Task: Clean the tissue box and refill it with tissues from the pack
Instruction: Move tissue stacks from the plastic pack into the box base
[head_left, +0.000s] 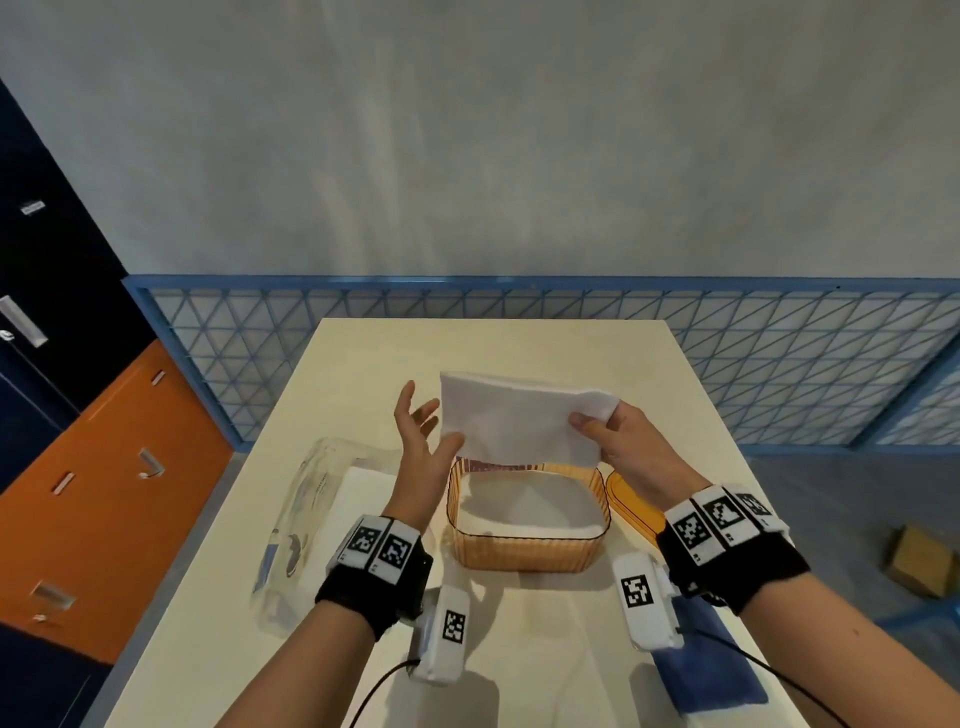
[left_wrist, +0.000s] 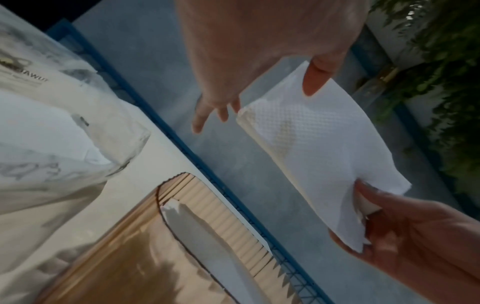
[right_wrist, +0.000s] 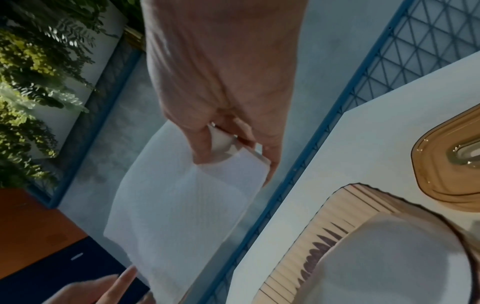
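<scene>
My right hand (head_left: 597, 426) pinches the right end of a white tissue stack (head_left: 519, 415) and holds it above the open amber ribbed tissue box (head_left: 524, 558). My left hand (head_left: 421, 421) is beside the stack's left edge with fingers spread straight; only its thumb (left_wrist: 315, 80) touches the stack (left_wrist: 324, 148). White tissues lie inside the box. The clear plastic tissue pack (head_left: 306, 519) lies left of the box, with tissues still in it. The right wrist view shows the stack (right_wrist: 182, 216) hanging from my fingers past the table's far edge.
The amber lid (head_left: 623, 499) lies right of the box, partly behind my right wrist. A blue cloth (head_left: 706, 660) sits near the table's front right edge. A blue mesh fence (head_left: 779, 364) runs behind the table (head_left: 519, 343); orange and navy cabinets stand to the left.
</scene>
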